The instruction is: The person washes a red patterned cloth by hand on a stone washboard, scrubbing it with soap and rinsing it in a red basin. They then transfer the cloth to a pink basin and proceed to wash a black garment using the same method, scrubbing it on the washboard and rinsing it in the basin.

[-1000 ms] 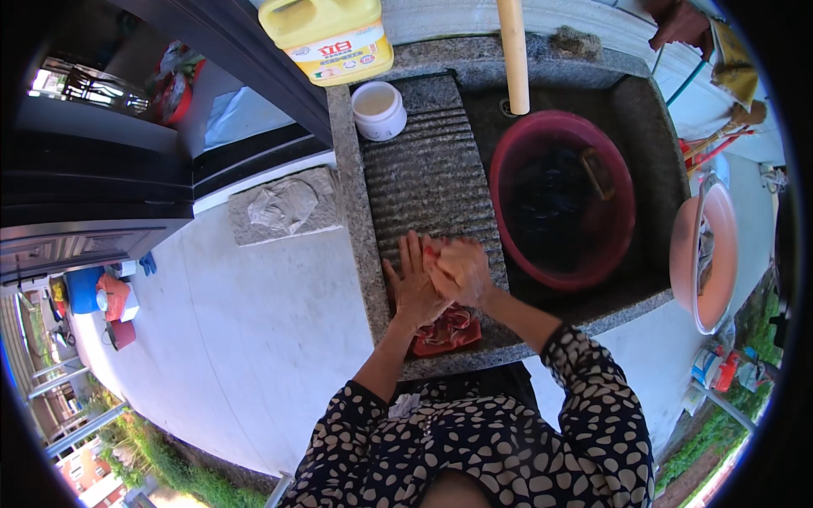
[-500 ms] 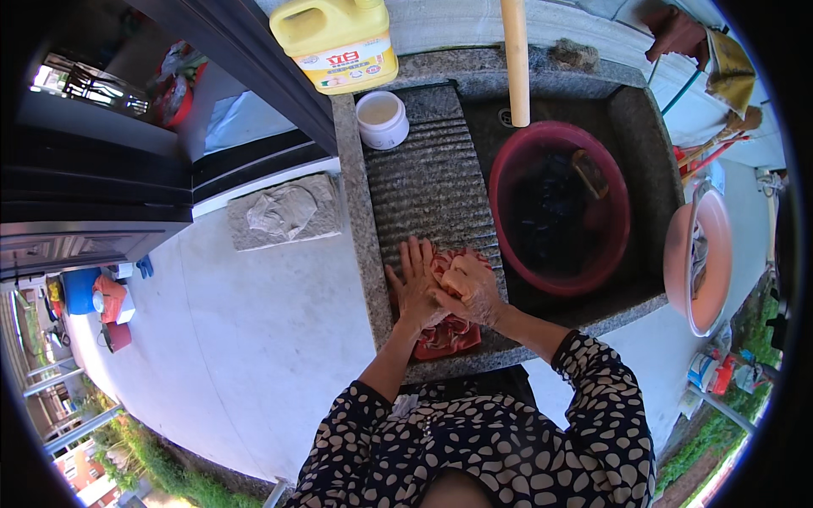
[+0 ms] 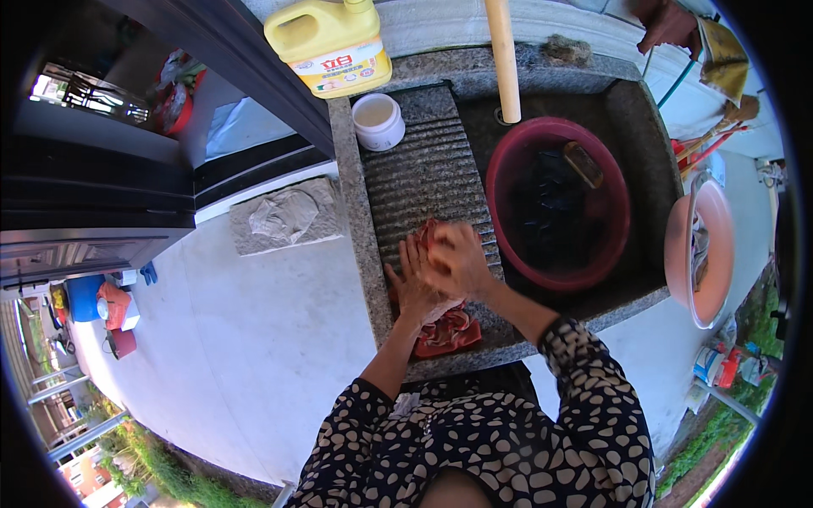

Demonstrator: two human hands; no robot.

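Both hands have slid farther up the washboard (image 3: 423, 169) than before. The left hand (image 3: 412, 279) presses flat-fingered and the right hand (image 3: 457, 258) curls over the red cloth (image 3: 447, 328) lying on the washboard's near end.

You stand at a grey stone washboard slab (image 3: 428, 173); on its ribbed face lies a red cloth (image 3: 447, 326) at the near edge; beyond the cloth sits a white cup (image 3: 378, 120); a yellow jug (image 3: 332, 44) stands past that.
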